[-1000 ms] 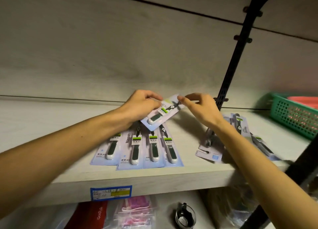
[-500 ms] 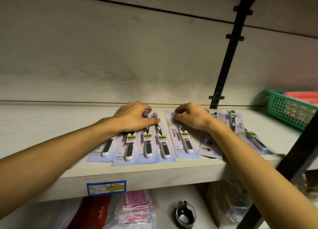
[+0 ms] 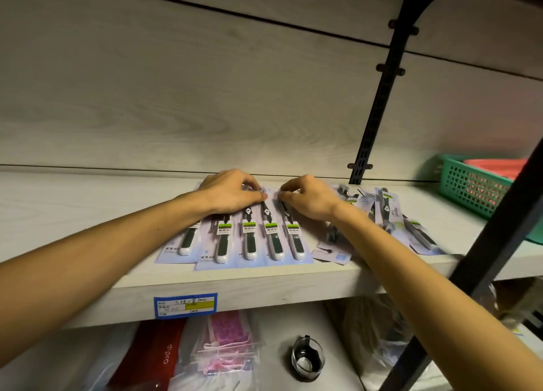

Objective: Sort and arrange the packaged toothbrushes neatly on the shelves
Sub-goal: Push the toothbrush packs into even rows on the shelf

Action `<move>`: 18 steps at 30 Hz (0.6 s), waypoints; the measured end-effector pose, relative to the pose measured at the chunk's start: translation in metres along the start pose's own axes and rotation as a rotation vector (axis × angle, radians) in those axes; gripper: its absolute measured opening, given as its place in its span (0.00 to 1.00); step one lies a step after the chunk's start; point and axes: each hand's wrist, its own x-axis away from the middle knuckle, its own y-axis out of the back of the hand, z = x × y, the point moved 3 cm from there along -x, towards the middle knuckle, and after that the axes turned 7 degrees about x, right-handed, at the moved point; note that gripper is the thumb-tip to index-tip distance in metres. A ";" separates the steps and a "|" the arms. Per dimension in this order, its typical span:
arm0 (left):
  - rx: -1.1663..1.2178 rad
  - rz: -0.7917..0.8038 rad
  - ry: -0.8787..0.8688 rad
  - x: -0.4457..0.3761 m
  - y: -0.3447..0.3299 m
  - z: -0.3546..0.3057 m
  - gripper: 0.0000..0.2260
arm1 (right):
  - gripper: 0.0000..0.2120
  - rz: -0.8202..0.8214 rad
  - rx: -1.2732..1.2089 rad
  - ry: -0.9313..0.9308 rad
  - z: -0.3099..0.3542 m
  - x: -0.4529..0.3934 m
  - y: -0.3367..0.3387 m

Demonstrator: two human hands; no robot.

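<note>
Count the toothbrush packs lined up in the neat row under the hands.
5, side by side along the shelf front: handles at and. Overlaps may hide more.

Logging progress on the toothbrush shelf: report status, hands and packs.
Left hand and right hand, fingers curled, on top ends of row of five packs. Loose pile unsorted at right. Nothing blocking.
</note>
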 end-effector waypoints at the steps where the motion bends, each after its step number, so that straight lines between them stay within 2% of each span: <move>1: -0.030 0.002 -0.012 0.000 -0.001 -0.001 0.17 | 0.13 -0.003 -0.013 -0.004 0.003 0.001 0.000; 3: -0.058 0.006 -0.040 0.001 -0.001 -0.003 0.18 | 0.14 -0.033 -0.071 -0.009 0.005 0.003 0.003; 7: -0.088 0.030 -0.080 0.003 0.000 -0.006 0.18 | 0.13 -0.208 -0.174 -0.084 -0.015 0.019 0.032; 11: -0.104 0.056 -0.141 0.001 0.001 -0.011 0.21 | 0.11 -0.253 0.027 -0.186 -0.051 0.052 0.063; 14: -0.162 0.055 -0.175 -0.008 0.003 -0.024 0.24 | 0.20 -0.214 0.135 -0.158 -0.058 0.085 0.068; 18: -0.171 0.087 -0.164 -0.018 -0.009 -0.045 0.22 | 0.33 -0.100 0.161 -0.055 -0.041 0.119 0.050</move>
